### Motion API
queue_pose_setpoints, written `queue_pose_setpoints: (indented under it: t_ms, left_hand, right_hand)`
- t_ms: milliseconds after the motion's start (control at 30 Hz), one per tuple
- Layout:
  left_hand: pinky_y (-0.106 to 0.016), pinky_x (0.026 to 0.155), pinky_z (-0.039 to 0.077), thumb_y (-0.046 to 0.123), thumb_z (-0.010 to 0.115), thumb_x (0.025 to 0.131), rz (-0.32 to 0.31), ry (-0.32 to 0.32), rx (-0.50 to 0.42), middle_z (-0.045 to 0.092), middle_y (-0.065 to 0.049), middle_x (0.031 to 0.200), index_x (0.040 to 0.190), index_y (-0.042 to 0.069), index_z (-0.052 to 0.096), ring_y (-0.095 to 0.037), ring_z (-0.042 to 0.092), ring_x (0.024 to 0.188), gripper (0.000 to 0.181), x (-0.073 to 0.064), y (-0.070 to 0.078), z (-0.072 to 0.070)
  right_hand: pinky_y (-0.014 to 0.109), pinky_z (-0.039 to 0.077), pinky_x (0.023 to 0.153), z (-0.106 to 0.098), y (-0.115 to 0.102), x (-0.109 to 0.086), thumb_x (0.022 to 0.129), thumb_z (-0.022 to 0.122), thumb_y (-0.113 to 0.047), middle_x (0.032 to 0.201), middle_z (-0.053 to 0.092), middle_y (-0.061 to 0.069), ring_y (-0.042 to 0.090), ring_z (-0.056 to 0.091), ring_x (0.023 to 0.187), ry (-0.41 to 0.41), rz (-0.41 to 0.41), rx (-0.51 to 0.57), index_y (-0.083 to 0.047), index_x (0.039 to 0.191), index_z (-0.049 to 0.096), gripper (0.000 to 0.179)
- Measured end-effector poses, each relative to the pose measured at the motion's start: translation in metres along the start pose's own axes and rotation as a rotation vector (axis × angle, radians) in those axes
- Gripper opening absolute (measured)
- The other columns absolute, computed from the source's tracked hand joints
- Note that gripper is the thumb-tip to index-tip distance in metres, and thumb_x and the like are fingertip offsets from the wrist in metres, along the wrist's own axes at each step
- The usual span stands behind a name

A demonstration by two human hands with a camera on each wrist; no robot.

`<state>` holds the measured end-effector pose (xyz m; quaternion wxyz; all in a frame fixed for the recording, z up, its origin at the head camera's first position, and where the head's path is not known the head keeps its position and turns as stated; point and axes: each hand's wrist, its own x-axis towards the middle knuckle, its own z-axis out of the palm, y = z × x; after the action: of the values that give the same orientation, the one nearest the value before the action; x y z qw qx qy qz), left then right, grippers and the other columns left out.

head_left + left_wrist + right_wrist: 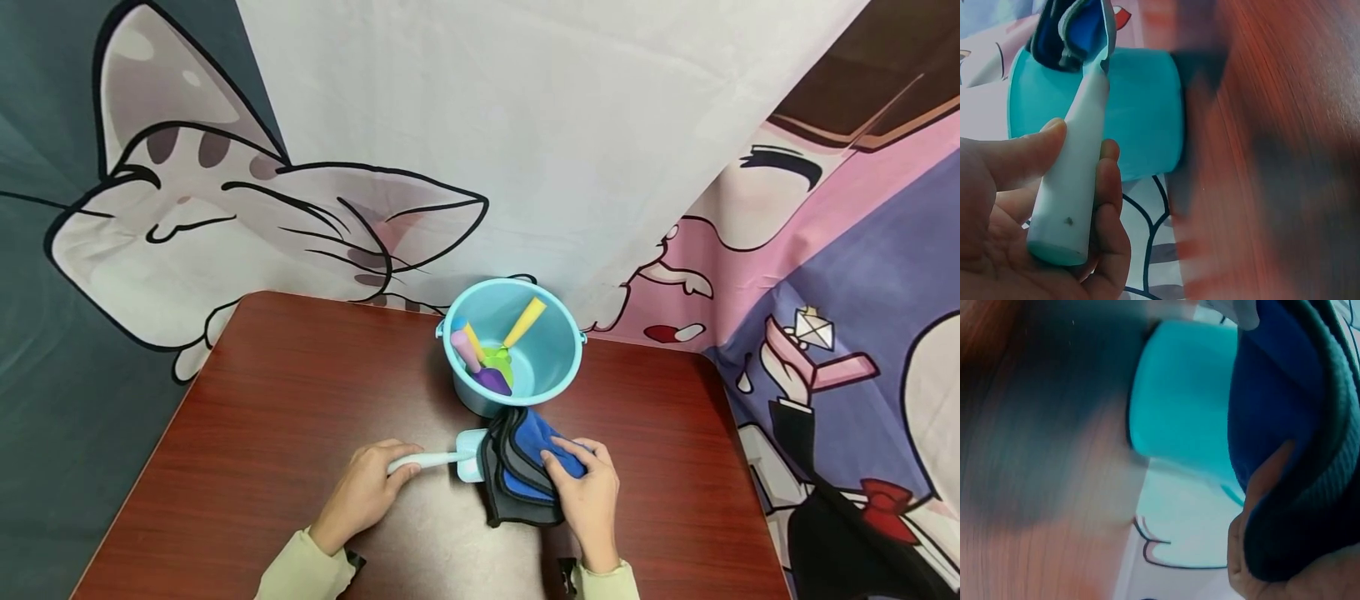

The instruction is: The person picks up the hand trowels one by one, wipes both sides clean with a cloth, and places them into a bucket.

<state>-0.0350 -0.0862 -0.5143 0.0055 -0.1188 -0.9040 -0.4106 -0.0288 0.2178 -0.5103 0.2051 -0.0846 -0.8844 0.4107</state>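
Note:
My left hand (367, 492) grips the pale handle of a light blue toy shovel (429, 459), thumb on one side and fingers curled round the other, as the left wrist view shows. The shovel's blade points right and its far end is covered by a folded blue cloth with dark grey edging (521, 475). My right hand (592, 500) holds that cloth between thumb and fingers. In the right wrist view, the cloth (1279, 394) hides part of the fingers. Both hands are over the table, in front of a light blue bucket (555, 346).
Several toy tools lie in the bucket, among them one with a yellow handle (525, 322) and one with a purple scoop (492, 382). The bucket stands near the back edge of the brown wooden table (337, 367). Printed cartoon cloth (562, 125) hangs behind.

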Motion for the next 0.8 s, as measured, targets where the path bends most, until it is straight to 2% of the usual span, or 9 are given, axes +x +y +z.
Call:
queue_pose_setpoints:
  t_ms: [167,367,533,800]
  left_hand:
    - [-0.035,0.074,0.053,0.011,0.078,0.086,-0.052,0.002,0.014,0.073,0.003,0.098,0.106,0.008,0.078,-0.014,0.068,0.086,0.02,0.002,-0.003,-0.001]
    - [-0.042,0.081,0.054,0.012,0.077,0.088,-0.081,-0.002,0.02,0.073,0.0,0.102,0.108,0.008,0.078,-0.02,0.07,0.095,0.02,0.004,-0.005,0.0]
    - [-0.044,0.085,0.052,0.012,0.076,0.088,-0.079,-0.02,0.016,0.073,-0.002,0.105,0.109,0.006,0.077,-0.023,0.069,0.099,0.022,0.005,-0.007,0.006]
    - [-0.046,0.087,0.051,0.009,0.076,0.088,-0.058,-0.034,0.002,0.073,-0.005,0.107,0.109,0.005,0.076,-0.024,0.068,0.101,0.022,0.008,-0.002,0.018]
  right_hand:
    - [0.019,0.041,0.084,-0.013,-0.002,0.002,0.073,0.089,-0.007,0.1,0.066,0.002,0.014,0.06,0.095,-0.02,0.035,0.091,-0.017,0.096,0.082,0.026]
    - [0.015,0.044,0.087,-0.02,-0.013,-0.001,0.075,0.088,-0.006,0.103,0.066,0.0,0.013,0.059,0.099,-0.095,0.007,0.231,-0.019,0.099,0.081,0.028]
    - [0.016,0.045,0.088,-0.02,-0.026,-0.006,0.075,0.087,-0.003,0.108,0.065,0.001,0.015,0.059,0.102,-0.178,-0.039,0.3,-0.016,0.101,0.081,0.03]
    - [0.02,0.045,0.088,-0.014,-0.058,-0.011,0.079,0.083,0.001,0.109,0.063,0.012,0.02,0.058,0.103,-0.334,-0.077,0.361,-0.005,0.102,0.079,0.024]
